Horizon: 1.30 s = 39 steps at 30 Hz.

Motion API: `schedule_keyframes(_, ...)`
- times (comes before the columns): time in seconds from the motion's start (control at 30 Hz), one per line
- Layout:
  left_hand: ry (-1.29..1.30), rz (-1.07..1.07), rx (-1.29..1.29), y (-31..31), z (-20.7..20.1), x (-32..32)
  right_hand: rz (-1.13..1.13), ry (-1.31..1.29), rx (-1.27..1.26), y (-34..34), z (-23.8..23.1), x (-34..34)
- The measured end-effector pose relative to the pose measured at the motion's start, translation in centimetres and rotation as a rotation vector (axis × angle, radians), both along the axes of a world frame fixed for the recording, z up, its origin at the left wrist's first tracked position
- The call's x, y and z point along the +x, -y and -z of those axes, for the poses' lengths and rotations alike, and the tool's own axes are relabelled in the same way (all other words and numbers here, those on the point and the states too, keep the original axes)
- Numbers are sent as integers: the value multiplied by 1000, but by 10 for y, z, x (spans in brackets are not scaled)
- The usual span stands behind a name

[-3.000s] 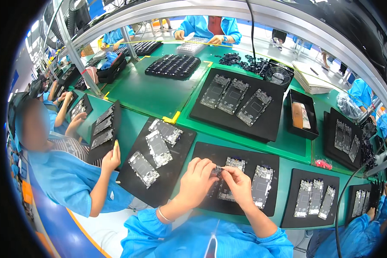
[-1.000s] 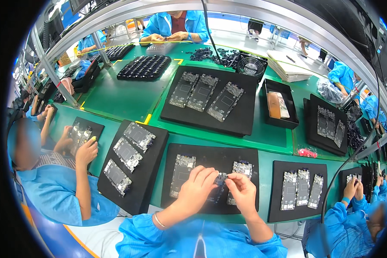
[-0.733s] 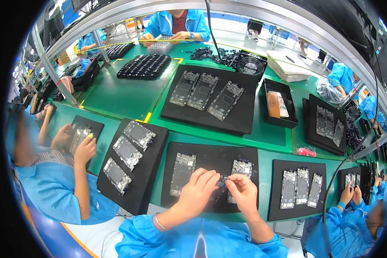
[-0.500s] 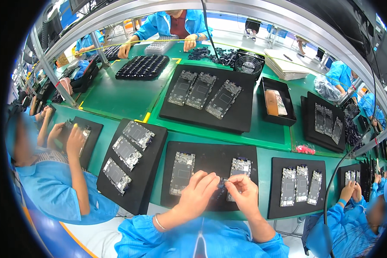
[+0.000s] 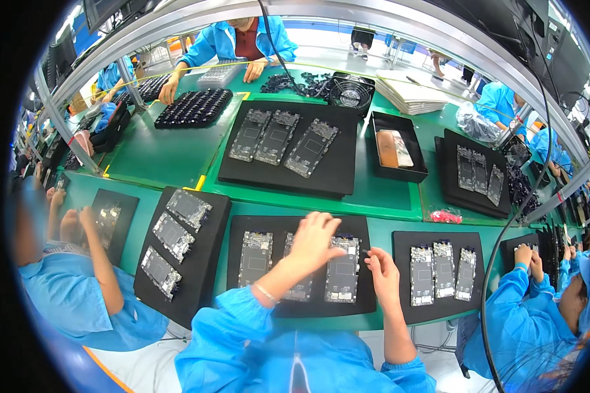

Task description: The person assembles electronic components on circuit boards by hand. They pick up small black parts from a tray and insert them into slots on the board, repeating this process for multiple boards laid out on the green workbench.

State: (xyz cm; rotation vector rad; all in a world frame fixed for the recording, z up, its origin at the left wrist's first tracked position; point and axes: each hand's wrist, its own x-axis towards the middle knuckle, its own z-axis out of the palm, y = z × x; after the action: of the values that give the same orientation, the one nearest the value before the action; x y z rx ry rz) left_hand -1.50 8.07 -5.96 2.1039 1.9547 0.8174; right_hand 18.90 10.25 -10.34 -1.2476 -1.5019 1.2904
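Three dark, flat circuit boards with silvery component strips lie on a black foam mat (image 5: 367, 302) before me. The left board (image 5: 255, 259) is fully in sight; the middle board (image 5: 299, 289) is partly covered by my left hand and wrist. My left hand (image 5: 316, 241) is open above the middle and right boards, its thumb at the upper left of the right board (image 5: 341, 278). Just off that board's right edge, my right hand (image 5: 382, 272) is closed, thumb and forefinger pinched at a small dark bit too tiny to name.
Black mats with boards flank mine: a left mat (image 5: 210, 262) and a right mat (image 5: 439, 313). Beyond lie a larger black mat (image 5: 236, 171), an open black box (image 5: 400, 171), a fan (image 5: 351, 93) and a black tray (image 5: 193, 108). Co-workers sit on both sides and opposite; a cable hangs at right.
My hands, close together over the mat before, have come apart. The left has risen away and opened; the right stays pinched beside the right board. The whole view has shifted a little.
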Motion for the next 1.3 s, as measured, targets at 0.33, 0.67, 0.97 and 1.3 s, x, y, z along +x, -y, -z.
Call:
schedule_keyframes(0.33, 159, 91, 2, 34, -33, 32, -31, -194, -64, 5, -32, -8)
schedule_keyframes(0.67, 2, 70, 324, 89, -35, 58, -17, -32, 409, 58, -62, 10)
schedule_keyframes(0.97, -88, 46, 419, 104, -33, 65, -1, -142, 231, 66, -63, 13)
schedule_keyframes(1.3, -114, 76, 428, 102, -31, 62, -90, -141, 180, 58, -61, 18)
